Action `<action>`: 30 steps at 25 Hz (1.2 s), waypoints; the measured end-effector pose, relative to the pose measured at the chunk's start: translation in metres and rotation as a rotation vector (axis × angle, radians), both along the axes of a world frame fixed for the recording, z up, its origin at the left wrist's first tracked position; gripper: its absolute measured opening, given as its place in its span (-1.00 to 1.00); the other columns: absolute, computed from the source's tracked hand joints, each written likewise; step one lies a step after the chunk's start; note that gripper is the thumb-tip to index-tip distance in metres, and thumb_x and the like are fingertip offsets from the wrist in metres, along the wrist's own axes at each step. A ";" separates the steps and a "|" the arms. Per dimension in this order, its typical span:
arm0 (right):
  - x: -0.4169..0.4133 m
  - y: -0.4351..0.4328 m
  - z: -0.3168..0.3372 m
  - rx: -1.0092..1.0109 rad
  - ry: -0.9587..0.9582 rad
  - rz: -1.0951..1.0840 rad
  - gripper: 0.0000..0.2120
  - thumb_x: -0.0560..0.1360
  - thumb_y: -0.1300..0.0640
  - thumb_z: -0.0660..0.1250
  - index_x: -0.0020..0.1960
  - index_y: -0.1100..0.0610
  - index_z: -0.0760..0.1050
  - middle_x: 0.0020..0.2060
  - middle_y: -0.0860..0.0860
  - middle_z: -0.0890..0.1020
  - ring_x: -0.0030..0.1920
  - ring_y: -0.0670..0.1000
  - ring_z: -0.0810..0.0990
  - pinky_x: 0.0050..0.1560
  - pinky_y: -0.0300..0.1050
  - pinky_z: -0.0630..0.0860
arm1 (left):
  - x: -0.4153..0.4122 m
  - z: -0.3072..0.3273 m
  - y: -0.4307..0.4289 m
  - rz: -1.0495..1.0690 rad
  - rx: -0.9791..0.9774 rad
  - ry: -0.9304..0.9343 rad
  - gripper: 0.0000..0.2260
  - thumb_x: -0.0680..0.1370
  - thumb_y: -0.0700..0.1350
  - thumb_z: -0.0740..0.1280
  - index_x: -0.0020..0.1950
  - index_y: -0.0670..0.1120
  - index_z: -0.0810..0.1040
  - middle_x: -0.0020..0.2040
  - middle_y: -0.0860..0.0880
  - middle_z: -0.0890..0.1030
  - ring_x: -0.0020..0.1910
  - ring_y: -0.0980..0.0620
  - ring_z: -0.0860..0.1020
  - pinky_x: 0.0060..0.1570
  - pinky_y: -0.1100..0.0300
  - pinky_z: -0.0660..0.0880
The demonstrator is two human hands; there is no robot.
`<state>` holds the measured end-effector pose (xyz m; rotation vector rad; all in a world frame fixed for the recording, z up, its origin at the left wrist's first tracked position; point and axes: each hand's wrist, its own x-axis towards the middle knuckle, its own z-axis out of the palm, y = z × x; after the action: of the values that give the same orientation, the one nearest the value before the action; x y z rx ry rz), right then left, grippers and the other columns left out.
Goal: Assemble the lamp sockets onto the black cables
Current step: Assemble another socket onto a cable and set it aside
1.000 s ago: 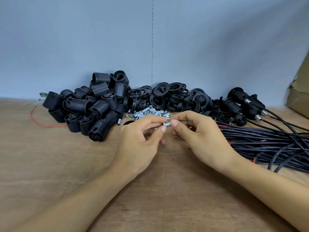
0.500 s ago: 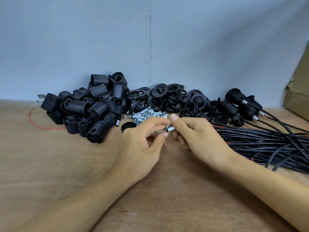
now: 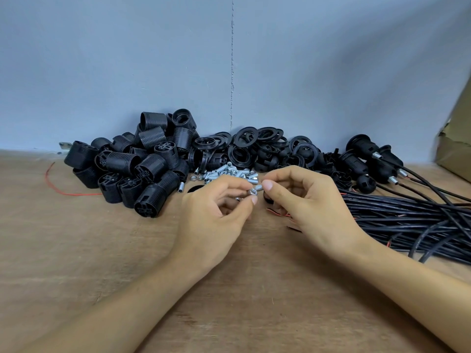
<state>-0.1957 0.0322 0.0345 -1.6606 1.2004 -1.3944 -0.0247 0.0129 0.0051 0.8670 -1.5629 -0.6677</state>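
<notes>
My left hand [image 3: 216,215] and my right hand [image 3: 311,202] meet above the wooden table [image 3: 76,250]. Between their fingertips is a small silver threaded tube [image 3: 257,189] with a metal nut [image 3: 252,191] at its left end. My left thumb and forefinger pinch the nut end, and my right thumb and forefinger pinch the tube. A black cable with red wire ends [image 3: 277,213] runs under my right palm toward the bundle of black cables [image 3: 407,220] at the right. Black threaded socket bodies [image 3: 142,169] are heaped at the back left.
Black rings [image 3: 254,146] pile up at the back centre, with loose silver tubes and nuts [image 3: 224,173] in front. Assembled sockets on cables [image 3: 369,159] lie at the back right. A cardboard box [image 3: 456,149] stands at the far right. A red wire [image 3: 58,187] lies left.
Both hands stay together at the centre; the fingers have shifted on the silver tube and nut, turning them a little. The camera has dipped slightly.
</notes>
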 end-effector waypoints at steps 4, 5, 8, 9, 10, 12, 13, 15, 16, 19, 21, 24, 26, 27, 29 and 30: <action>-0.001 0.002 0.000 -0.063 0.011 -0.009 -0.91 0.52 0.17 0.46 0.02 0.07 0.64 -0.16 0.03 0.70 -0.18 -0.03 0.63 -0.13 -0.22 0.59 | -0.001 0.000 0.000 -0.004 -0.001 0.013 -0.78 0.49 -0.27 0.50 -0.06 0.07 0.68 -0.17 0.11 0.72 -0.30 0.06 0.69 -0.23 0.25 0.61; -0.001 0.002 0.000 -0.072 0.021 -0.009 -0.91 0.51 0.16 0.47 0.01 0.06 0.63 -0.16 0.01 0.70 -0.15 -0.03 0.64 -0.09 -0.18 0.61 | -0.001 0.000 0.000 -0.005 0.004 0.023 -0.78 0.50 -0.28 0.50 -0.06 0.06 0.68 -0.17 0.11 0.73 -0.30 0.07 0.69 -0.24 0.28 0.60; -0.002 0.002 0.000 -0.081 0.068 -0.005 -0.91 0.49 0.13 0.49 -0.01 0.06 0.65 -0.17 -0.01 0.70 -0.15 -0.04 0.65 -0.02 -0.02 0.64 | -0.001 0.000 0.000 -0.019 0.019 0.030 -0.78 0.51 -0.29 0.49 -0.05 0.04 0.67 -0.15 0.13 0.73 -0.29 0.07 0.71 -0.21 0.33 0.58; -0.002 0.002 -0.001 -0.086 0.080 -0.010 -0.90 0.49 0.13 0.49 0.00 0.05 0.66 -0.17 -0.02 0.71 -0.15 -0.04 0.65 -0.01 0.01 0.64 | -0.001 0.001 0.000 -0.021 0.020 0.027 -0.79 0.51 -0.29 0.49 -0.05 0.04 0.67 -0.15 0.13 0.73 -0.29 0.08 0.71 -0.21 0.33 0.58; -0.002 0.002 -0.001 -0.092 0.089 -0.017 -0.90 0.49 0.12 0.49 0.01 0.04 0.67 -0.17 -0.03 0.71 -0.14 -0.04 0.66 0.00 0.03 0.65 | -0.001 0.001 0.000 -0.021 0.019 0.026 -0.79 0.50 -0.28 0.49 -0.05 0.05 0.67 -0.15 0.13 0.73 -0.29 0.08 0.71 -0.20 0.34 0.58; -0.004 0.001 -0.002 -0.105 0.106 -0.027 -0.89 0.49 0.11 0.49 0.02 0.02 0.68 -0.16 -0.05 0.71 -0.13 -0.02 0.66 -0.01 0.01 0.65 | -0.001 0.001 0.001 -0.019 0.009 0.022 -0.78 0.50 -0.27 0.49 -0.07 0.08 0.67 -0.15 0.14 0.73 -0.30 0.09 0.70 -0.20 0.34 0.58; -0.004 0.001 -0.002 -0.116 0.120 -0.033 -0.89 0.50 0.10 0.48 0.02 0.00 0.68 -0.16 -0.06 0.71 -0.14 -0.03 0.66 -0.03 -0.02 0.64 | 0.000 0.002 0.001 -0.018 0.002 0.020 -0.76 0.50 -0.26 0.49 -0.07 0.11 0.67 -0.16 0.14 0.73 -0.30 0.09 0.69 -0.21 0.34 0.58; -0.004 0.001 -0.003 -0.137 0.150 -0.043 -0.89 0.51 0.11 0.48 0.03 -0.03 0.67 -0.17 -0.09 0.70 -0.18 -0.09 0.63 -0.08 -0.09 0.63 | 0.000 0.003 0.002 -0.016 -0.015 0.015 -0.75 0.50 -0.23 0.50 -0.07 0.15 0.67 -0.16 0.14 0.72 -0.31 0.09 0.69 -0.21 0.32 0.58; -0.004 0.001 -0.003 -0.142 0.159 -0.044 -0.88 0.51 0.12 0.48 0.03 -0.03 0.68 -0.18 -0.10 0.70 -0.20 -0.11 0.62 -0.09 -0.11 0.62 | 0.000 0.004 0.003 -0.015 -0.019 0.012 -0.76 0.49 -0.21 0.50 -0.08 0.17 0.68 -0.16 0.15 0.72 -0.32 0.09 0.68 -0.21 0.30 0.59; -0.005 -0.001 -0.003 -0.121 0.151 -0.031 -0.86 0.53 0.15 0.46 0.06 -0.02 0.68 -0.16 -0.10 0.71 -0.16 -0.07 0.64 -0.07 -0.10 0.62 | 0.000 0.005 0.003 -0.007 -0.017 0.011 -0.80 0.48 -0.13 0.47 -0.07 0.20 0.68 -0.15 0.16 0.72 -0.32 0.10 0.69 -0.20 0.24 0.62; -0.006 -0.002 -0.003 -0.103 0.138 -0.017 -0.85 0.54 0.16 0.45 0.08 -0.01 0.68 -0.16 -0.09 0.72 -0.16 -0.07 0.65 -0.11 -0.18 0.59 | 0.001 0.004 0.002 -0.002 -0.011 0.016 -0.82 0.46 -0.11 0.46 -0.06 0.18 0.69 -0.15 0.16 0.72 -0.31 0.09 0.69 -0.20 0.26 0.62; -0.005 -0.002 -0.002 -0.072 0.098 -0.002 -0.87 0.54 0.17 0.45 0.06 0.01 0.68 -0.18 -0.07 0.72 -0.21 -0.10 0.63 -0.17 -0.27 0.55 | 0.001 0.003 0.002 0.012 -0.007 0.010 -0.83 0.44 -0.08 0.49 -0.06 0.18 0.69 -0.17 0.17 0.72 -0.25 0.10 0.69 -0.20 0.31 0.59; -0.005 -0.002 -0.002 -0.060 0.083 0.002 -0.89 0.53 0.15 0.45 0.05 0.03 0.69 -0.18 -0.04 0.72 -0.19 -0.02 0.65 -0.16 -0.26 0.57 | 0.001 0.002 0.001 0.034 -0.005 -0.005 -0.82 0.43 -0.05 0.50 -0.04 0.22 0.68 -0.22 0.17 0.71 -0.24 0.12 0.68 -0.20 0.33 0.56; -0.005 -0.002 -0.002 -0.055 0.078 0.004 -0.89 0.52 0.14 0.46 0.04 0.03 0.69 -0.17 -0.03 0.73 -0.16 0.03 0.67 -0.14 -0.23 0.59 | 0.002 0.002 0.001 0.042 -0.003 -0.009 -0.83 0.43 -0.04 0.50 -0.05 0.22 0.68 -0.23 0.16 0.71 -0.24 0.12 0.68 -0.20 0.34 0.54; -0.005 -0.002 -0.002 -0.045 0.072 0.006 -0.90 0.52 0.12 0.45 0.03 0.03 0.68 -0.16 -0.03 0.73 -0.11 0.09 0.68 -0.11 -0.20 0.61 | 0.002 0.001 0.000 0.050 -0.008 -0.012 -0.85 0.44 -0.05 0.50 -0.07 0.21 0.70 -0.24 0.17 0.71 -0.22 0.12 0.68 -0.20 0.37 0.53; -0.005 -0.002 -0.002 -0.041 0.075 0.007 -0.91 0.52 0.11 0.45 0.02 0.03 0.68 -0.16 -0.03 0.73 -0.11 0.08 0.68 -0.11 -0.19 0.62 | 0.002 0.001 0.000 0.054 -0.015 -0.014 -0.85 0.44 -0.07 0.50 -0.07 0.20 0.71 -0.23 0.18 0.71 -0.21 0.13 0.68 -0.19 0.38 0.53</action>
<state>-0.2010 0.0301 0.0329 -1.7584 1.2133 -1.3718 -0.0224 0.0131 0.0061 0.9011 -1.5501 -0.6112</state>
